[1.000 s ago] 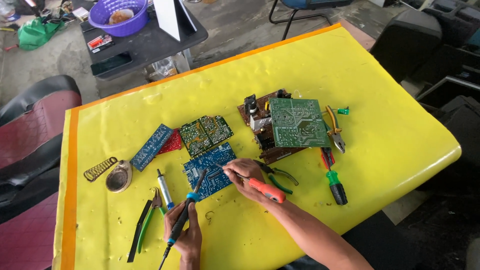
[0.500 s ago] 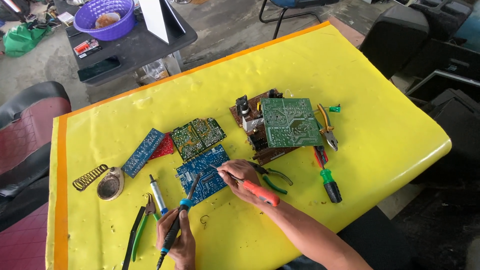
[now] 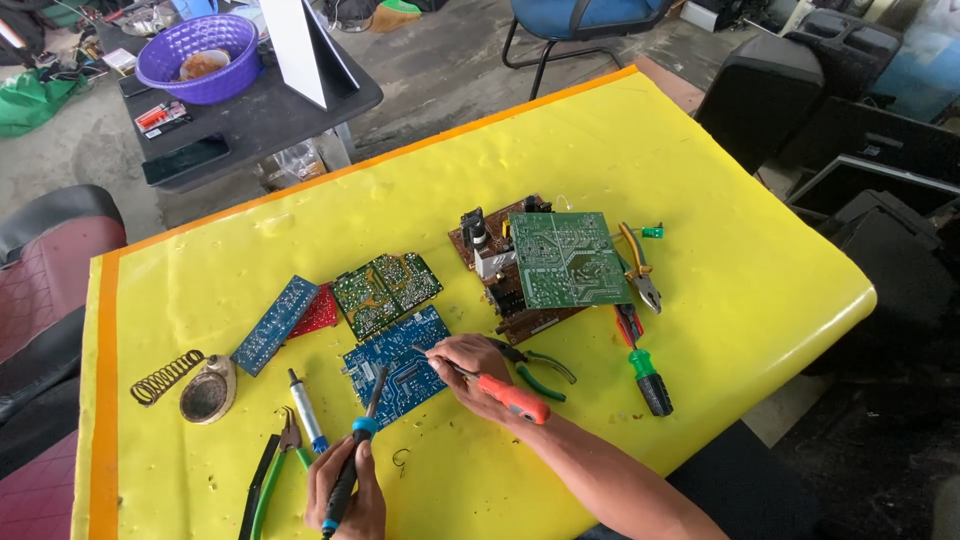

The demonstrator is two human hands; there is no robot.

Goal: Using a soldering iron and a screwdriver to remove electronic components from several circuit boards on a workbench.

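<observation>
A person seated at the near edge of a yellow-covered table [image 3: 700,200] works over a blue circuit board [image 3: 398,364] that lies flat, near the middle of the near side. The left hand [image 3: 345,495] is wrapped shut around the blue-collared handle of a soldering iron [image 3: 352,455]; the iron's long axis runs from the hand up and slightly to the right, its dark tip resting on or just above the board's near-left part. The right hand [image 3: 480,368] is closed in a pen-like grip on an orange-handled probe tool [image 3: 500,392], whose thin metal shaft points left and slightly away onto the board's right part, while the handle trails to the near right.

The board thus lies away from the left hand and to the left of the right hand, and the two tool tips close in on it from different sides; the right hand is the nearer of the two and touches the board's edge or comes just beside it.

Around the work: a blue desoldering pump [image 3: 307,411] and green-handled pliers [image 3: 268,475] lie to the left of the iron, a coil-spring iron stand [image 3: 192,384] farther left, green circuit boards [image 3: 386,291] just beyond the blue one, and a larger green board on a brown chassis [image 3: 568,258] to the far right, with a green-and-black screwdriver [image 3: 648,378] near it.
</observation>
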